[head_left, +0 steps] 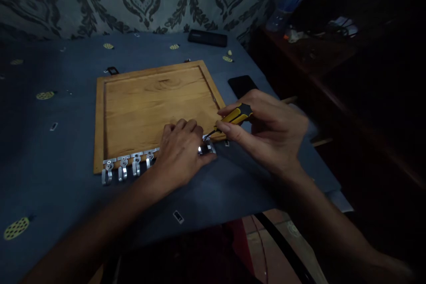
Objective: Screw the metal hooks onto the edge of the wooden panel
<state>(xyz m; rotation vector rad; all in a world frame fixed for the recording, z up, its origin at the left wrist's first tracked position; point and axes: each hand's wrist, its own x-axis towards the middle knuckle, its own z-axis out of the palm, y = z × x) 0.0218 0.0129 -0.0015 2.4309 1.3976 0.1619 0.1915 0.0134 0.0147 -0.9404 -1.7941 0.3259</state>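
Note:
A framed wooden board (156, 97) lies on the table, and a metal hook rail (130, 158) runs along its near edge with several silver hooks. My left hand (181, 153) grips the rail toward its right end, fingers curled over the board's edge and thumb beside the last hook (207, 147). In my right hand (274, 131) is a yellow and black screwdriver (235, 116), held between thumb and fingers. The screwdriver's tip points down at the rail beside my left fingers; whether it sits in a screw is too small to tell. The middle of the rail is hidden under my left hand.
A blue cloth with pineapple prints covers the table (60, 151). Behind the board are a black oblong case (207, 38) and a small dark clip-like piece (112, 70). A black phone (242, 85) lies beyond my right hand. Dark wooden furniture (299, 60) stands at the right.

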